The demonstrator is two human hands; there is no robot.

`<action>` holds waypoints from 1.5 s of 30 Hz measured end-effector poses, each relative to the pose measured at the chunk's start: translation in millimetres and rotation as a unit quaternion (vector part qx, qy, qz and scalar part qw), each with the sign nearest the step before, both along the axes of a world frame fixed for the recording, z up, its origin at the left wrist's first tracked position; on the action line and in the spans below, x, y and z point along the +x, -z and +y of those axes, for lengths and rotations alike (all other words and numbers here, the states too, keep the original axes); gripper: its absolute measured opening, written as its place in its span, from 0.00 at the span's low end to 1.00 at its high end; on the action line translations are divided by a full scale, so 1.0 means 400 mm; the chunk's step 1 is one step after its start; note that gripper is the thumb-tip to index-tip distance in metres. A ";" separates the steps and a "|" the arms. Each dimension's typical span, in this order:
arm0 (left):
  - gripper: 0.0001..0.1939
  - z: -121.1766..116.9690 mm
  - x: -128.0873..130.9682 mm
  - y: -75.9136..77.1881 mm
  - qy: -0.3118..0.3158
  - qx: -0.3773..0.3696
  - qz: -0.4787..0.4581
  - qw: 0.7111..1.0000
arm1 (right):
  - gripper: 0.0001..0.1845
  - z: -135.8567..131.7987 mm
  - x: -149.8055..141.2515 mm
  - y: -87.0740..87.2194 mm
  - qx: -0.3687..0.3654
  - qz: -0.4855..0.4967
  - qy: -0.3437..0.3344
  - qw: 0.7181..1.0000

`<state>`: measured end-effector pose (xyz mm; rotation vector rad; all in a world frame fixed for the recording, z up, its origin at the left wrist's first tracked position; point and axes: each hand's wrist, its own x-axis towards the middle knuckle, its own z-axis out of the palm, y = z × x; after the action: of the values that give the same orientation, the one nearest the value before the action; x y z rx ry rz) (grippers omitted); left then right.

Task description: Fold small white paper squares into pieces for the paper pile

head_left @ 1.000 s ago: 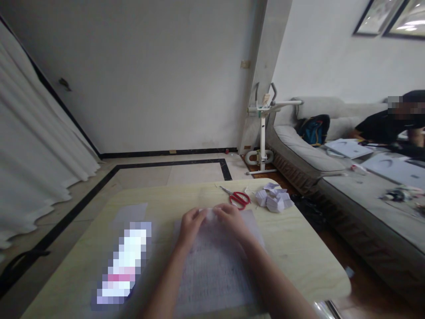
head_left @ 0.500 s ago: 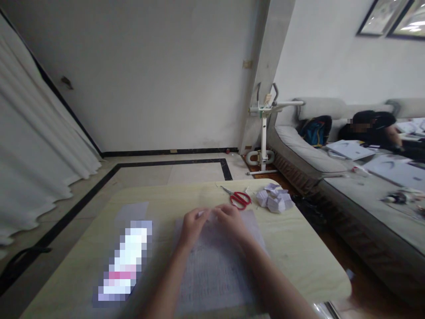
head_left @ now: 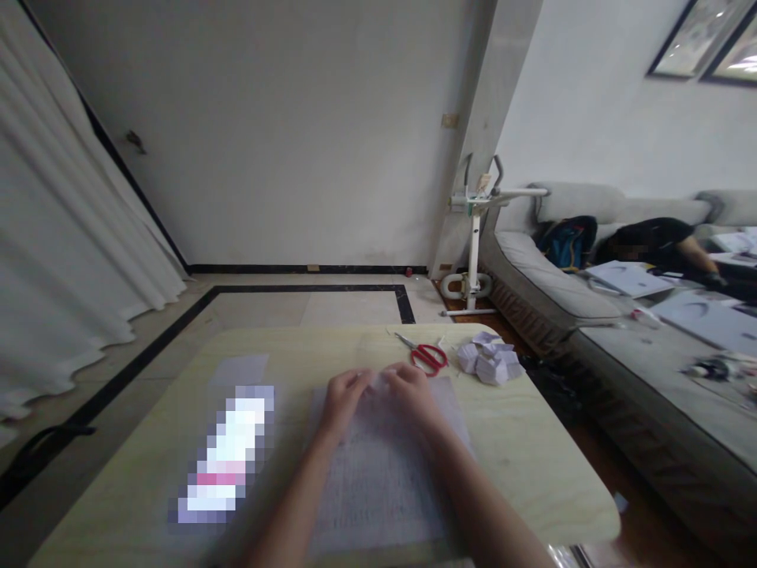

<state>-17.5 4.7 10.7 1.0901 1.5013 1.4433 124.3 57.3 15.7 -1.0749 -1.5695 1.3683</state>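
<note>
My left hand (head_left: 344,396) and my right hand (head_left: 412,392) meet above the far part of a large printed sheet (head_left: 384,493) lying on the table. Between the fingertips is a small pale piece of paper (head_left: 379,382), pinched from both sides; its shape is blurred and partly covered by my fingers. Just beyond my right hand lie red-handled scissors (head_left: 428,359), blades pointing up and to the left. Right of them sits a cluster of folded white paper pieces (head_left: 490,360).
A pixelated bright phone-like object (head_left: 228,454) and a flat slip of paper (head_left: 240,370) lie on the left of the wooden table (head_left: 532,473). Past its right edge stand a grey sofa (head_left: 620,355), with a person (head_left: 656,241) on it, and a white exercise machine (head_left: 473,237).
The camera view has shifted slightly. Both hands keep their pinch on the small paper with barely any movement. The person on the sofa has leaned lower.
</note>
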 end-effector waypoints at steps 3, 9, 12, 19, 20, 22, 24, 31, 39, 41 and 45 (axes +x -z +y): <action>0.18 -0.002 -0.001 -0.005 0.002 0.004 0.020 1.000 | 0.07 -0.003 -0.004 0.001 0.012 -0.009 0.012 1.000; 0.18 -0.004 0.003 -0.006 0.026 0.026 0.042 0.998 | 0.08 -0.008 -0.010 0.003 0.032 -0.037 0.008 0.999; 0.18 -0.004 0.003 -0.004 0.038 0.016 0.018 0.999 | 0.09 -0.009 -0.009 0.004 0.041 -0.033 0.017 0.998; 0.19 -0.004 -0.003 -0.008 0.037 0.003 -0.013 0.999 | 0.10 0.001 -0.001 0.002 -0.005 -0.022 0.003 1.000; 0.19 -0.003 -0.004 -0.008 0.031 0.004 -0.013 0.999 | 0.11 0.003 0.001 0.004 -0.015 -0.018 -0.005 1.000; 0.20 -0.002 -0.006 -0.006 0.018 0.006 -0.017 1.000 | 0.14 0.007 0.006 0.008 -0.035 -0.003 -0.017 0.999; 0.20 -0.001 -0.006 -0.004 0.014 0.007 -0.020 1.000 | 0.17 0.008 0.010 0.012 -0.039 0.005 -0.021 0.999; 0.22 -0.008 -0.003 -0.007 0.012 0.005 -0.014 1.000 | 0.17 0.005 0.013 0.001 0.000 0.009 -0.028 1.000; 0.22 -0.001 -0.013 -0.003 -0.002 0.020 0.034 0.999 | 0.17 0.006 0.008 0.012 0.000 0.003 -0.029 1.000; 0.22 0.000 -0.012 0.001 -0.006 0.018 0.032 0.999 | 0.17 0.006 0.007 0.015 -0.016 0.008 -0.030 0.999; 0.21 0.001 -0.005 0.007 -0.020 0.021 0.057 0.998 | 0.16 0.008 0.007 0.016 0.006 -0.005 -0.019 1.000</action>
<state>-19.5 5.1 7.7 1.1922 1.5851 1.4676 127.2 60.5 9.5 -1.0519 -1.6114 1.3790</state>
